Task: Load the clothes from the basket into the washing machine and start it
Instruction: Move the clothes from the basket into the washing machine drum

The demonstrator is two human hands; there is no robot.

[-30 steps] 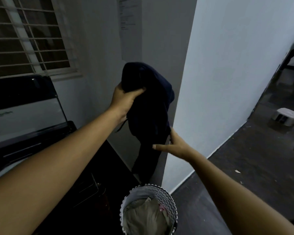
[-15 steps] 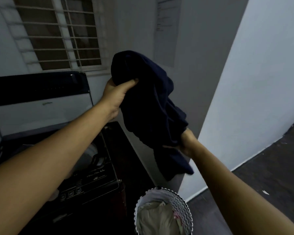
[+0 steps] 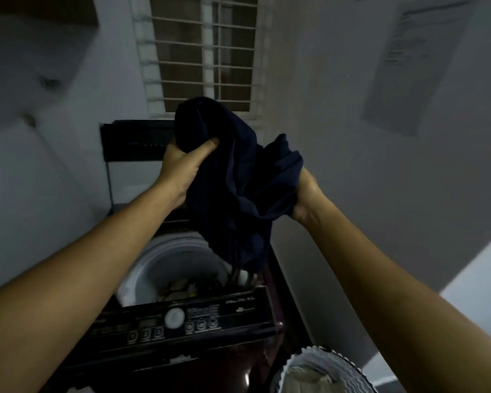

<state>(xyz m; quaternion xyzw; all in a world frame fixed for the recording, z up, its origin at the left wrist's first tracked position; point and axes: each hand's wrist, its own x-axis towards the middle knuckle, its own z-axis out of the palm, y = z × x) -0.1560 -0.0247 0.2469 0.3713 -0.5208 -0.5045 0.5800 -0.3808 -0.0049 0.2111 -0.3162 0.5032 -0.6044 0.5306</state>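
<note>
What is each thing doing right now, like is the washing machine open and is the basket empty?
Washing machine lid, raised open.
Drum, uncovered, a few things at the bottom.
Dark blue garment, bunched, held above the drum, its low end dangling near the drum's rim.
Left hand, grips the garment's top.
Right hand, grips the garment's side.
Basket, upright, not empty, light cloth inside.

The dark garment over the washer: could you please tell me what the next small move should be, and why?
Probably lower the garment and let it drop into the drum. Both the left hand and right hand grip it, its lower end hangs at the drum's rim, and the lid is up.
</note>
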